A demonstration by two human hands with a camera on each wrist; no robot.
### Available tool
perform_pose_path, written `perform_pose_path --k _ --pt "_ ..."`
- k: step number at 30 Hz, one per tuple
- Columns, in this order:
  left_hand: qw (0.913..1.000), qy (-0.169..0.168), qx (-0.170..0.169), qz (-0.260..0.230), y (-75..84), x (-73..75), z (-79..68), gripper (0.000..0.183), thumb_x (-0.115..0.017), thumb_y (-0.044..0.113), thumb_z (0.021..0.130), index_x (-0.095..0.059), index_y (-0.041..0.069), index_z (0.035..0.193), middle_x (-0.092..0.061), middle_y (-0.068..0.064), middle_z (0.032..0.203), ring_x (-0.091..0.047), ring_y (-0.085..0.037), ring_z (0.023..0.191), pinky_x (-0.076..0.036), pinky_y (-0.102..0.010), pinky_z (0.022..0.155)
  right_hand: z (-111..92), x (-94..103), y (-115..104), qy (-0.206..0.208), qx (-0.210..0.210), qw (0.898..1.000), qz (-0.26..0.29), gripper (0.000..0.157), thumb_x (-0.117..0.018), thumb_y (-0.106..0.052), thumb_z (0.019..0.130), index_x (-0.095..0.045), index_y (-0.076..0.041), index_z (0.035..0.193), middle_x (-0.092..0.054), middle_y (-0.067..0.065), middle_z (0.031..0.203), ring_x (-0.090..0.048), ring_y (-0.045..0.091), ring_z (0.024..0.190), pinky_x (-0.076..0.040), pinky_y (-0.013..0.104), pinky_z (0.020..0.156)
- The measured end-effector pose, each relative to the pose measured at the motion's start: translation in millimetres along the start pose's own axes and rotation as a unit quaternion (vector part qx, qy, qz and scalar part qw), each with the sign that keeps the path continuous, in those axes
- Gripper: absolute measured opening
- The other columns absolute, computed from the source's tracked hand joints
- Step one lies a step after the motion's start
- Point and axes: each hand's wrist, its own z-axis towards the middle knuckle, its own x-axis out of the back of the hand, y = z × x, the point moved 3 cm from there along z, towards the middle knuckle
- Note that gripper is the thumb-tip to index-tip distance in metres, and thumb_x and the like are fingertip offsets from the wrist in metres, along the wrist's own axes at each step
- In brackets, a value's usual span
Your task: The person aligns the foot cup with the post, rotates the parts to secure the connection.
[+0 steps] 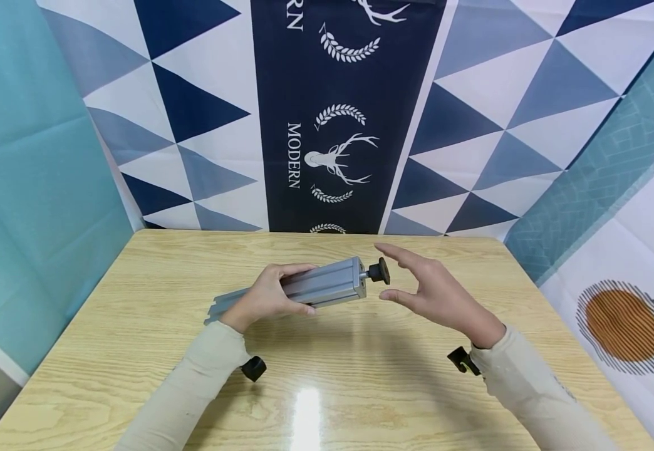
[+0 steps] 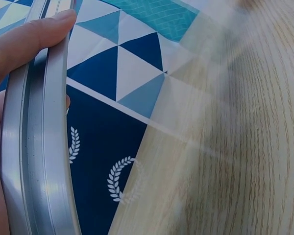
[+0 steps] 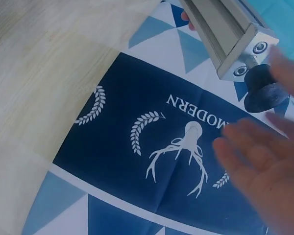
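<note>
My left hand [image 1: 270, 293] grips a grey aluminium profile [image 1: 327, 283] around its middle, thumb along the near side. The profile is raised over the table, tilted with its right end higher. In the left wrist view the thumb lies across the grooved profile [image 2: 59, 147]. A black levelling foot [image 1: 380, 271] on a threaded stud sticks out of the right end plate. The right wrist view shows that end plate with bolts and the foot [image 3: 262, 90]. Beside the foot, my right hand [image 1: 431, 289] is held with thumb and fingers spread apart, holding nothing.
The wood-grain table [image 1: 327, 369] extends under both hands. A patterned cloth [image 1: 327, 125] hangs behind its back edge, with teal cloth [image 1: 34, 156] at the left and more patterned cloth at the right. Black wrist devices [image 1: 254, 368] sit under both cuffs.
</note>
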Motion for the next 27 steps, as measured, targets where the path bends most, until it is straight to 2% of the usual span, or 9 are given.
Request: perform_pose_path --k 4,7,11,13,16,19,23,25,27 --pt "1.0 0.0 0.001 0.004 -0.1 0.8 0.1 0.073 -0.092 0.021 0.061 -0.063 0.021 0.128 -0.06 0.0 0.13 -0.059 -0.017 0.109 -0.046 -0.039 0.094 -1.1 0.2 -6.7 0.018 0.088 0.996 -0.019 0.077 -0.075 -0.003 0.081 -0.039 -0.018 0.147 -0.045 0.006 0.146 -0.045 0.026 0.132 -0.042 0.043 0.101" --pt "1.0 -0.001 0.0 0.004 0.3 0.7 0.6 0.073 -0.092 0.021 0.061 -0.063 0.021 0.128 -0.061 0.0 0.129 -0.059 -0.018 0.109 -0.046 -0.039 0.093 -1.3 -0.7 -8.2 0.035 0.096 0.994 -0.029 0.066 -0.072 -0.002 0.083 -0.046 -0.012 0.143 -0.052 0.008 0.14 -0.053 0.025 0.124 -0.046 0.042 0.096" --pt "0.9999 -0.002 -0.002 0.011 0.3 -0.1 1.5 0.073 -0.092 0.02 0.061 -0.063 0.021 0.128 -0.061 0.0 0.129 -0.059 -0.017 0.109 -0.046 -0.039 0.093 0.8 -3.2 -3.4 0.047 0.019 0.999 -0.008 0.043 -0.064 -0.021 0.093 -0.057 -0.006 0.133 -0.066 0.01 0.12 -0.066 0.023 0.103 -0.054 0.039 0.077" --pt "0.9998 -0.002 -0.006 0.02 0.2 -0.6 2.0 0.073 -0.092 0.019 0.061 -0.063 0.021 0.128 -0.061 0.0 0.129 -0.059 -0.016 0.109 -0.045 -0.038 0.094 2.2 -5.0 0.2 0.047 -0.033 0.998 0.016 0.041 -0.058 -0.033 0.096 -0.062 -0.006 0.126 -0.07 0.008 0.11 -0.069 0.02 0.094 -0.054 0.039 0.072" --pt "0.9997 -0.003 -0.01 0.023 -0.1 -1.3 2.2 0.074 -0.092 0.018 0.061 -0.063 0.021 0.128 -0.061 0.0 0.128 -0.059 -0.016 0.109 -0.045 -0.039 0.094 3.2 -7.2 3.9 0.041 -0.079 0.995 0.036 0.044 -0.052 -0.042 0.098 -0.065 -0.006 0.12 -0.072 0.007 0.104 -0.07 0.019 0.089 -0.054 0.042 0.076" --pt "0.9998 -0.001 -0.01 0.016 -0.1 -1.8 1.8 0.072 -0.091 0.014 0.061 -0.064 0.021 0.128 -0.062 0.0 0.127 -0.059 -0.016 0.108 -0.045 -0.039 0.094 2.7 -8.1 5.0 0.017 -0.085 0.995 0.04 0.05 -0.052 -0.043 0.098 -0.059 -0.006 0.129 -0.068 0.011 0.115 -0.069 0.024 0.096 -0.053 0.046 0.082" --pt "0.9999 0.006 -0.004 0.013 -0.1 -0.2 0.7 0.072 -0.092 0.016 0.061 -0.064 0.023 0.127 -0.062 0.0 0.126 -0.059 -0.017 0.107 -0.046 -0.039 0.093 0.4 -6.0 4.0 -0.015 -0.037 0.999 0.011 0.065 -0.065 -0.036 0.091 -0.04 -0.013 0.146 -0.051 0.009 0.141 -0.056 0.029 0.12 -0.048 0.048 0.093" --pt "0.9999 0.008 -0.002 0.012 -0.3 1.2 0.4 0.073 -0.092 0.018 0.06 -0.064 0.023 0.127 -0.062 0.001 0.126 -0.059 -0.017 0.107 -0.046 -0.038 0.093 -0.3 -3.8 2.5 -0.007 0.006 1.0 -0.012 0.075 -0.073 -0.027 0.086 -0.035 -0.017 0.149 -0.043 0.007 0.148 -0.048 0.03 0.129 -0.044 0.048 0.098" --pt "0.9999 0.009 0.001 0.008 -0.5 2.0 -0.2 0.074 -0.093 0.019 0.06 -0.064 0.024 0.127 -0.062 0.001 0.127 -0.059 -0.017 0.107 -0.046 -0.037 0.092 -0.8 -2.4 0.4 0.013 0.056 0.998 -0.035 0.08 -0.077 -0.015 0.082 -0.035 -0.02 0.15 -0.041 0.006 0.149 -0.044 0.028 0.133 -0.044 0.047 0.099"
